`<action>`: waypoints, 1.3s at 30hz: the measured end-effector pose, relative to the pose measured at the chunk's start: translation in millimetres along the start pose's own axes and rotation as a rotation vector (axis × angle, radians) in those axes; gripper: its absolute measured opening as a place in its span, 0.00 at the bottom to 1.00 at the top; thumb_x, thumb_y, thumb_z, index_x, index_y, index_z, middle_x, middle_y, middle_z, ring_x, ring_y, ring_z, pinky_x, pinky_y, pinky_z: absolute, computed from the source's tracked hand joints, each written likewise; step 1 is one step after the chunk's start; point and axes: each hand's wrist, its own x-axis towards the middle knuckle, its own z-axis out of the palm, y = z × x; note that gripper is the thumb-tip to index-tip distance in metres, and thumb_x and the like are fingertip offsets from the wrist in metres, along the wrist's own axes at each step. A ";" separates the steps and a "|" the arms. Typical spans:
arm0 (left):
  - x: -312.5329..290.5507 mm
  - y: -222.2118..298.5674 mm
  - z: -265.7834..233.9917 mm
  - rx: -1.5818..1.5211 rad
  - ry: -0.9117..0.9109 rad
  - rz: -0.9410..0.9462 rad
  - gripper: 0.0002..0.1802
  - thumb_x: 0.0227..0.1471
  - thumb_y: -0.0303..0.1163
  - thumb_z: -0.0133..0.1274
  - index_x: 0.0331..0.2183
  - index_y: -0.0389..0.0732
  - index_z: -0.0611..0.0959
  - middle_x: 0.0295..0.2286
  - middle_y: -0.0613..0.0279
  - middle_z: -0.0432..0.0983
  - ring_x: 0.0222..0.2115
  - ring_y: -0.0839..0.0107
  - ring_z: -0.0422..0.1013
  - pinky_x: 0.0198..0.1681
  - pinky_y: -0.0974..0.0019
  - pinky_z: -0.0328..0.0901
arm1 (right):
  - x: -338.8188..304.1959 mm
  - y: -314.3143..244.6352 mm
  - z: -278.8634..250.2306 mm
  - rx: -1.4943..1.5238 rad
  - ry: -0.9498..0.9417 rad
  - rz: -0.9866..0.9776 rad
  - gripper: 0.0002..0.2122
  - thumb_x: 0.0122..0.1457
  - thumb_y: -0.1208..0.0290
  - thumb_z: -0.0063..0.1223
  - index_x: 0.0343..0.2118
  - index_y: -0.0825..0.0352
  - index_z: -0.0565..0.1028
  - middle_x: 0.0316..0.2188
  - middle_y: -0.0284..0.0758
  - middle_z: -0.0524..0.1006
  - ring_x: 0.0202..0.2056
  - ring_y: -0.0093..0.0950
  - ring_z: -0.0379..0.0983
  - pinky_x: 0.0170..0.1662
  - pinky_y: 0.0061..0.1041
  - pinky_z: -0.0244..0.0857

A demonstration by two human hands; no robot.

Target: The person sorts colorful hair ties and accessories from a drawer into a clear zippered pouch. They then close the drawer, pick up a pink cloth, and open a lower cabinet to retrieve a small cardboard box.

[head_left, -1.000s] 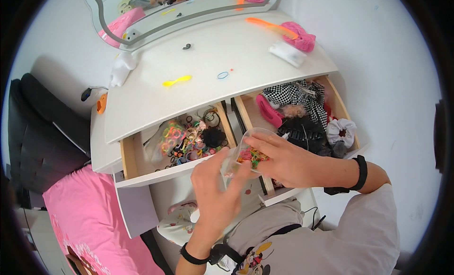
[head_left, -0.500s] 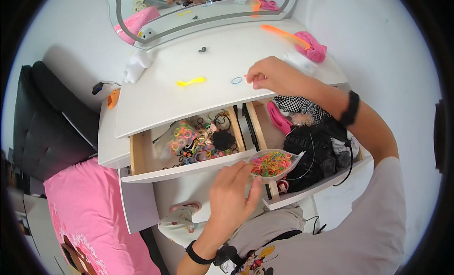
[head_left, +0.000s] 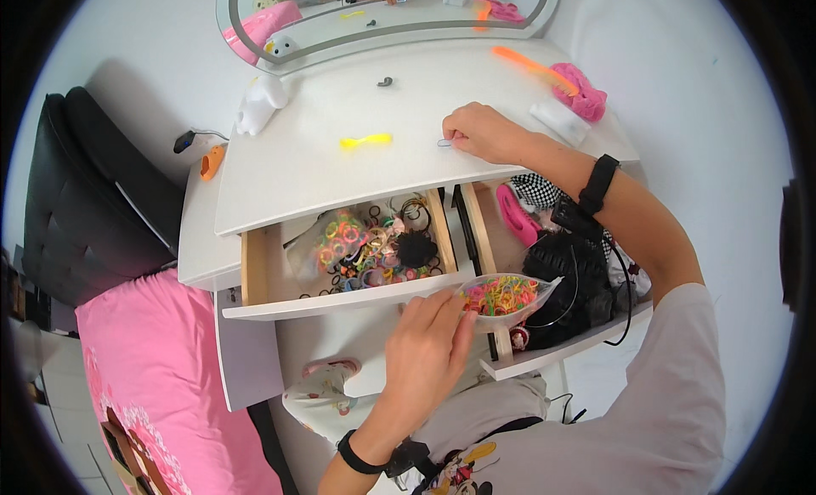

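My left hand (head_left: 422,346) grips a small clear pouch (head_left: 490,322) by its left edge, over the front of the open drawers. The pouch's mouth gapes, and tiny multicoloured rubber bands (head_left: 501,296) fill it. On the white tabletop, my right hand (head_left: 483,132) has its fingers pinched together at a thin blue rubber band (head_left: 443,143). Part of that band sticks out left of the fingertips; the rest is hidden. A yellow comb-like item (head_left: 365,141) lies to the left of this hand.
The left drawer (head_left: 255,270) holds a bag of hair ties, loose ties and a black scrunchie. Black items and a pink clip (head_left: 517,216) fill the right drawer. Behind are a white figurine (head_left: 260,104), an earbud (head_left: 386,82), an orange comb (head_left: 531,68), a pink cloth (head_left: 580,93) and a mirror.
My right hand has come down onto the tabletop, and its fingers have closed at the blue band. My left hand still holds the pouch. The whole view has shifted slightly.
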 end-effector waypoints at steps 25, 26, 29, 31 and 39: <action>-6.2 -0.2 -0.8 0.006 -0.014 0.026 0.12 0.47 0.25 0.59 0.36 0.32 0.81 0.36 0.50 0.77 0.30 0.58 0.72 0.32 0.61 0.68 | -167.9 -126.2 -23.0 0.299 -0.053 -0.023 0.06 0.50 0.77 0.56 0.32 0.69 0.77 0.24 0.38 0.75 0.25 0.34 0.72 0.31 0.28 0.65; -7.3 -1.7 -0.5 0.015 -0.008 0.028 0.12 0.47 0.26 0.59 0.36 0.32 0.81 0.36 0.50 0.77 0.30 0.58 0.72 0.32 0.62 0.68 | -168.6 -124.5 -21.6 0.291 -0.029 -0.055 0.06 0.50 0.77 0.57 0.33 0.69 0.77 0.24 0.39 0.75 0.26 0.35 0.73 0.31 0.29 0.65; -8.4 -4.6 2.2 0.009 -0.009 0.018 0.12 0.47 0.25 0.59 0.37 0.32 0.81 0.36 0.51 0.78 0.29 0.60 0.72 0.31 0.62 0.68 | -174.5 -121.7 -33.7 0.337 0.062 0.063 0.07 0.49 0.77 0.57 0.33 0.69 0.78 0.24 0.38 0.75 0.27 0.35 0.73 0.32 0.30 0.66; -9.1 -5.8 3.0 -0.001 -0.013 0.006 0.12 0.47 0.25 0.59 0.37 0.32 0.81 0.36 0.51 0.77 0.30 0.58 0.72 0.33 0.60 0.68 | -180.6 -124.1 -38.8 0.281 0.144 0.179 0.06 0.49 0.77 0.57 0.31 0.69 0.78 0.24 0.38 0.75 0.28 0.35 0.73 0.32 0.30 0.66; -17.2 -16.4 -1.5 0.000 -0.045 -0.061 0.14 0.45 0.24 0.59 0.38 0.34 0.81 0.39 0.53 0.77 0.32 0.60 0.71 0.38 0.61 0.67 | -209.9 -108.9 -22.2 0.241 0.069 0.173 0.05 0.50 0.75 0.55 0.28 0.69 0.74 0.23 0.39 0.74 0.28 0.39 0.72 0.33 0.33 0.67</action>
